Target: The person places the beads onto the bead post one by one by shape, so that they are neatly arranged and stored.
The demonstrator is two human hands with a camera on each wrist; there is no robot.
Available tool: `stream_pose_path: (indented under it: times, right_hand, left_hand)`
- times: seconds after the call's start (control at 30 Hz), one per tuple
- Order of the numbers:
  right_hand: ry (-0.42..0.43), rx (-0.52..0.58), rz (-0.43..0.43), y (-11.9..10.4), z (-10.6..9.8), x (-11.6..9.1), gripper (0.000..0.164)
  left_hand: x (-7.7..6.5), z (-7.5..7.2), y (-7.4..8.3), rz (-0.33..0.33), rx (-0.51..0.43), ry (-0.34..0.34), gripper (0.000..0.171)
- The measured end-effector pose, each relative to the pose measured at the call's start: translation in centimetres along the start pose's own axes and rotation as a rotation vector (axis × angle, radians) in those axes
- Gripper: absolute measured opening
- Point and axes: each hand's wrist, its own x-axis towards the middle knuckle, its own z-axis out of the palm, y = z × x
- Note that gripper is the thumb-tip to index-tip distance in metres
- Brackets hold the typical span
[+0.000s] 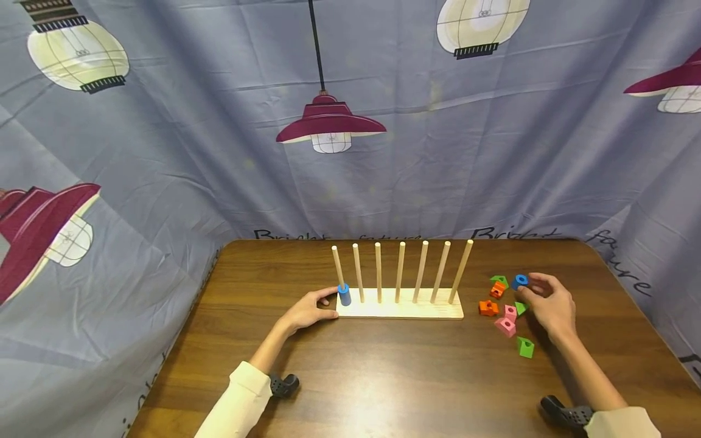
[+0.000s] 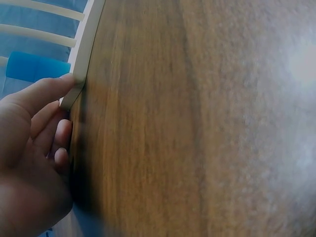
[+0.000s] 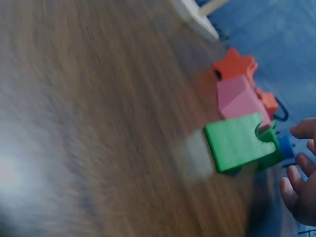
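Lying near the far right of the cluster, with twelve o'clock taken as the table's far side in the head view, a blue block (image 1: 518, 285) sits at the fingertips of the right hand (image 1: 552, 307), which comes in from four o'clock. Its thumb and index finger are bent about the block, but the wrist view is partly cut off, so I cannot tell whether they have closed on it. Toward nine o'clock lies a green triangle (image 1: 504, 283), toward eight an orange block (image 1: 497, 289) and an orange star (image 1: 486, 309), toward seven two pink blocks (image 1: 507, 328), and toward six two green pieces (image 1: 526, 349). Well apart, at nine o'clock, stands a wooden peg board (image 1: 383, 311) with seven upright pegs; a blue cylinder (image 1: 344, 297) is around the leftmost, at its base. The left hand (image 1: 305, 311) grips the board's nine o'clock end between thumb and fingers. Beneath is a brown table (image 1: 339, 371); beyond, a grey-blue cloth (image 1: 235, 152) printed with lamps.
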Motion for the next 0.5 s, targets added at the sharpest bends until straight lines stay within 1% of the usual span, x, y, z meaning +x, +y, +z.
stream_pose_path:
  times: [0.13,0.2,0.27,0.4,0.5]
  right_hand:
    - [-0.045,0.003,0.035,0.6,0.4,0.8,0.057]
    - [-0.062,0.001,0.049,0.8,0.6,1.1,0.058]
    - [-0.069,-0.029,0.066,0.9,0.7,1.3,0.056]
    - [-0.054,-0.087,0.080,1.2,1.1,1.5,0.051]
    - [-0.012,-0.093,0.086,1.4,1.1,1.6,0.048]
  left_hand:
    - [0.0,0.0,0.0,0.001,-0.004,0.009,0.065]
    - [0.0,0.0,-0.1,0.007,-0.004,0.013,0.065]
    - [0.1,0.0,-0.1,0.015,-0.002,0.009,0.065]
    - [0.2,0.1,-0.2,0.017,0.002,0.005,0.065]
    - [0.3,0.1,-0.1,0.010,0.003,0.004,0.065]
